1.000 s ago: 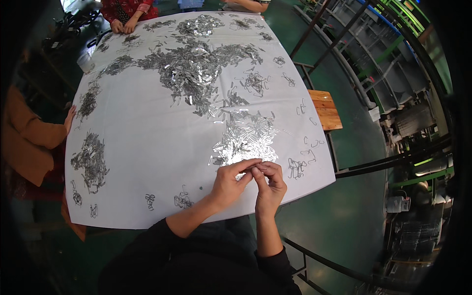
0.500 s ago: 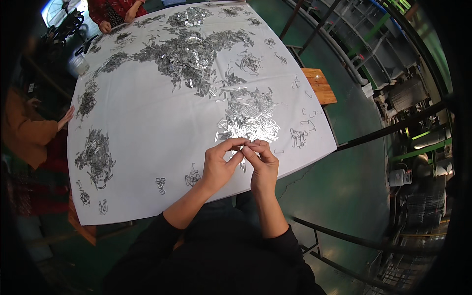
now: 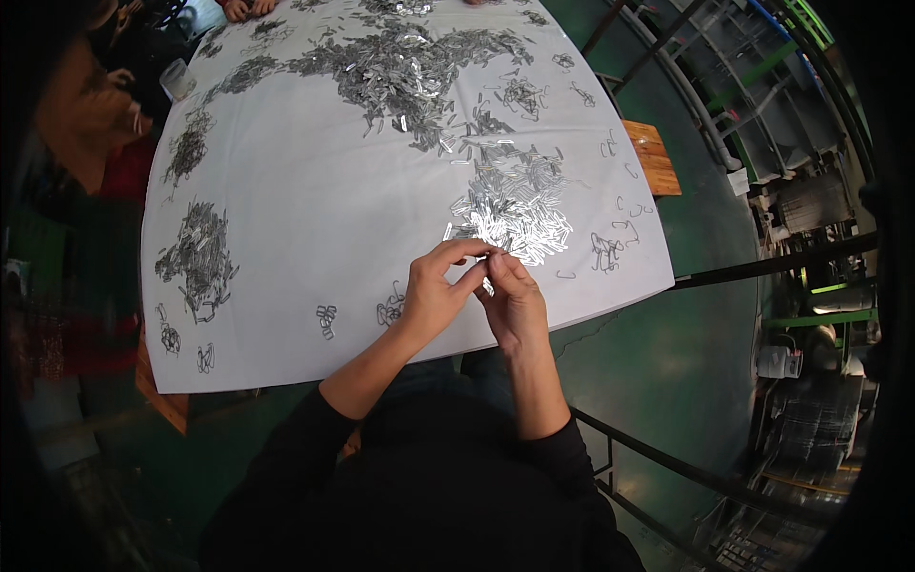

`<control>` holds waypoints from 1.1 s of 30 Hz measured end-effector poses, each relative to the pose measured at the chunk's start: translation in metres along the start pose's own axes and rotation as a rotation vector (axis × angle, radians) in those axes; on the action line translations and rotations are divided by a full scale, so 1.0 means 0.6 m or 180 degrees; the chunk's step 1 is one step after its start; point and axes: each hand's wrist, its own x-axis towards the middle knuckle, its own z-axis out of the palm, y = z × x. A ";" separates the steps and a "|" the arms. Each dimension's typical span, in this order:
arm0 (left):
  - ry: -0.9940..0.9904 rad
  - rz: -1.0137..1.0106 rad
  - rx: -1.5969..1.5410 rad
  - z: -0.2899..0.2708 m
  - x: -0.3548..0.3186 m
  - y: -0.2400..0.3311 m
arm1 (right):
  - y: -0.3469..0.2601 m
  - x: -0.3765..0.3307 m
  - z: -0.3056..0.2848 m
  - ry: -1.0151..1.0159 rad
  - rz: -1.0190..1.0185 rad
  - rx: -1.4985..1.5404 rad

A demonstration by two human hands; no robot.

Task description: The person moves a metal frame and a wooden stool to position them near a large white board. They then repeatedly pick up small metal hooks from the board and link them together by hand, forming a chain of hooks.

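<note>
My left hand (image 3: 440, 289) and my right hand (image 3: 518, 303) meet fingertip to fingertip above the near part of the white-covered table (image 3: 286, 238). Both are closed in a pinch. Whatever lies between the fingers is too small to make out. Just beyond them spreads a pile of small, shiny, elongated metal pieces (image 3: 519, 224). To the right of the hands lies a cluster of bent wire hooks (image 3: 606, 250). Beside my left wrist is a small tangle of wire pieces (image 3: 389, 310), and farther left a short stack of wire loops (image 3: 327, 321).
A large heap of grey metal pieces (image 3: 396, 76) covers the far middle. Another pile (image 3: 198, 257) lies at the left, near a clear cup (image 3: 178, 80). Another person's hands (image 3: 248, 10) rest at the far edge. A wooden bench (image 3: 652, 157) stands by the right edge.
The view has shifted, so the table sits higher and more to the right. My hands stay together, with the right fingers slightly re-posed. The hand at the table's left edge has drawn back.
</note>
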 end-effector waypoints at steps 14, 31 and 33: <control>-0.0799 0.0319 0.0961 0.014 0.026 -0.028 | -0.005 -0.002 -0.041 0.0818 -0.1375 -0.1204; -0.2352 0.1694 0.2575 0.184 0.098 -0.179 | -0.040 -0.048 -0.204 0.1719 -0.1389 -0.1646; -0.2517 0.1965 0.2936 0.187 0.096 -0.178 | -0.036 -0.039 -0.204 0.1712 -0.1370 -0.1782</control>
